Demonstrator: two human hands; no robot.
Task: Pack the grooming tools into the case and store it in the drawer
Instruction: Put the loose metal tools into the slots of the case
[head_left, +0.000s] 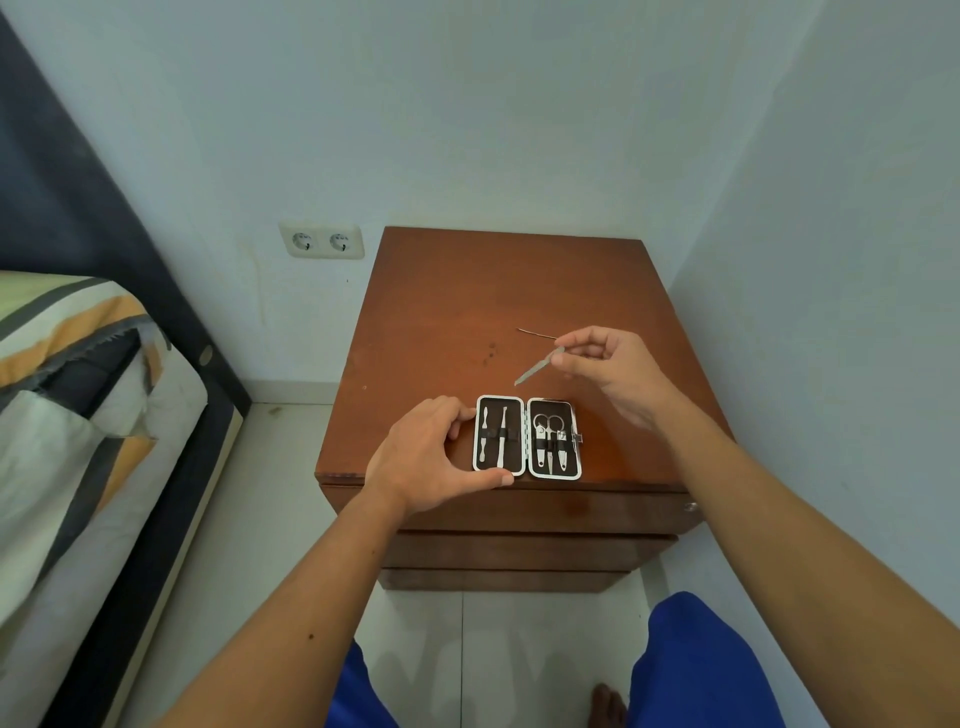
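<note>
An open grooming case (527, 437) lies flat near the front edge of a brown wooden nightstand (452, 312). Its left half holds two thin metal tools (493, 435) under an elastic strap. The right half holds small scissors (546, 427) and clippers. My left hand (431, 457) grips the case's left edge, thumb at its front corner. My right hand (608, 371) hovers behind and right of the case, pinching a slim metal nail file (535, 368) that points down-left. A thin wire-like tool (535, 333) lies on the top behind the file.
The nightstand has closed drawers on its front, with a small knob (690, 506) at the right of the top one. A bed (78, 415) stands at the left, a double wall socket (322, 241) behind it. Walls close in behind and to the right.
</note>
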